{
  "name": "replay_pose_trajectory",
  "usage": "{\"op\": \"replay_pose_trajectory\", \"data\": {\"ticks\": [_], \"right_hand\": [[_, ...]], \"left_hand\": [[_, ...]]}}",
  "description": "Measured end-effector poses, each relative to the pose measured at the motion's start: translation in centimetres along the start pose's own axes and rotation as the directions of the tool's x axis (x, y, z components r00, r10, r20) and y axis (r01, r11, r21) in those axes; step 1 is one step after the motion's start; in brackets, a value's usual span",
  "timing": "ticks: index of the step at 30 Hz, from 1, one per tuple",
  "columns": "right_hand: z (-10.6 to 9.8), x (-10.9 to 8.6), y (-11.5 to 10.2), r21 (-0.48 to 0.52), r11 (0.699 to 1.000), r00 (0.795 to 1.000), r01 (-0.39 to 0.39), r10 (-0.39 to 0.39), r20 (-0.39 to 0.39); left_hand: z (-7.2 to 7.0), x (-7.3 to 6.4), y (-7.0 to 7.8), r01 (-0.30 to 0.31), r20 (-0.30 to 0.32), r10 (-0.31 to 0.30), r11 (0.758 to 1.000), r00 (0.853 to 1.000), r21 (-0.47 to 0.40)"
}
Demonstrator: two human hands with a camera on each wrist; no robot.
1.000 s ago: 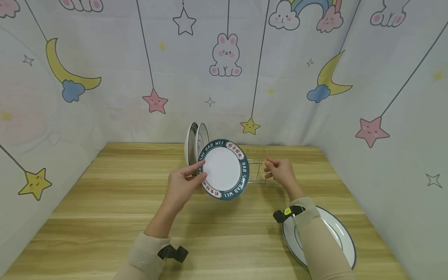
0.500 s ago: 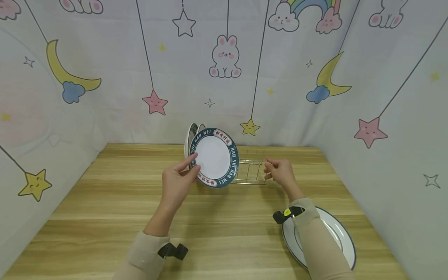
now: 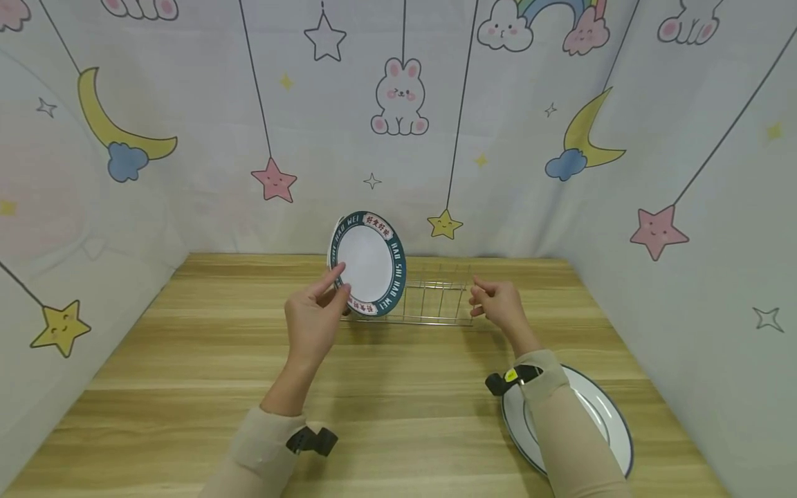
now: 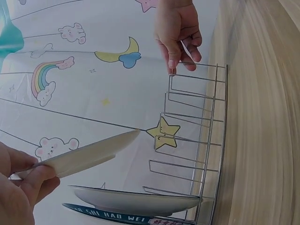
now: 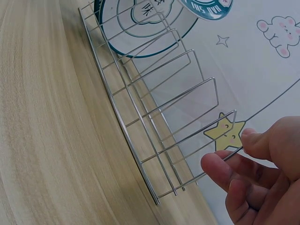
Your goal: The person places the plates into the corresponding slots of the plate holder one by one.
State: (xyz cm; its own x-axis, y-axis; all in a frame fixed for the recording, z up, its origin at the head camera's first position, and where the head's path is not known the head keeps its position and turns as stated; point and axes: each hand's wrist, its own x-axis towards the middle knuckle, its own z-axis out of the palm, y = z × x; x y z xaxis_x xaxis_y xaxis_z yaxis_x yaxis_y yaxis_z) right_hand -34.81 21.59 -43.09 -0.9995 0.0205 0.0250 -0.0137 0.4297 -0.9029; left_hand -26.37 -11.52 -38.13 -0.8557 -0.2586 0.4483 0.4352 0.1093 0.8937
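My left hand (image 3: 314, 318) pinches the left edge of a small plate (image 3: 367, 266) with a white centre and a lettered teal rim. In the left wrist view this plate (image 4: 93, 152) is raised, tilted and edge-on beside the rack. My right hand (image 3: 503, 304) holds the right end of a wire dish rack (image 3: 436, 322); thumb and fingertips are on its end wire in the right wrist view. At the rack's other end stand a white plate (image 4: 136, 199) and a teal-rimmed dish (image 4: 117, 215), both hidden behind the held plate in the head view.
A large white plate (image 3: 591, 401) with a dark blue rim lies on the wooden table (image 3: 398, 429) at the right, partly under my right forearm. A patterned curtain (image 3: 398, 173) hangs close behind the rack. Several rack slots stand between the plates and my right hand.
My left hand has carried the small plate leftward and away from me, over the rack's left end, and it has turned somewhat sideways. My right hand has stayed at the rack's end.
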Motion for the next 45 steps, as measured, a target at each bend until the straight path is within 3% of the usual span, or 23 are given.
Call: {"op": "replay_pose_trajectory", "data": {"ticks": [13,28,37,45], "right_hand": [[0.0,0.1,0.2,-0.021,1.0,1.0,0.003,-0.003,-0.003],[-0.1,0.2,0.3,-0.036,0.999,1.0,0.017,-0.018,-0.004],[0.0,0.2,0.4,-0.029,1.0,1.0,0.012,-0.012,0.001],[0.0,0.4,0.5,-0.026,1.0,1.0,0.003,-0.003,-0.009]], "left_hand": [[0.8,0.4,0.1,-0.087,-0.061,0.091,0.994,0.994,0.067],[1.6,0.9,0.1,-0.076,-0.098,0.087,0.991,0.991,0.113],[2.4,1.1,0.0,-0.155,-0.126,0.19,0.956,0.974,0.249],[3.3,1.4,-0.8,-0.155,-0.104,0.182,0.962,0.978,0.226]]}}
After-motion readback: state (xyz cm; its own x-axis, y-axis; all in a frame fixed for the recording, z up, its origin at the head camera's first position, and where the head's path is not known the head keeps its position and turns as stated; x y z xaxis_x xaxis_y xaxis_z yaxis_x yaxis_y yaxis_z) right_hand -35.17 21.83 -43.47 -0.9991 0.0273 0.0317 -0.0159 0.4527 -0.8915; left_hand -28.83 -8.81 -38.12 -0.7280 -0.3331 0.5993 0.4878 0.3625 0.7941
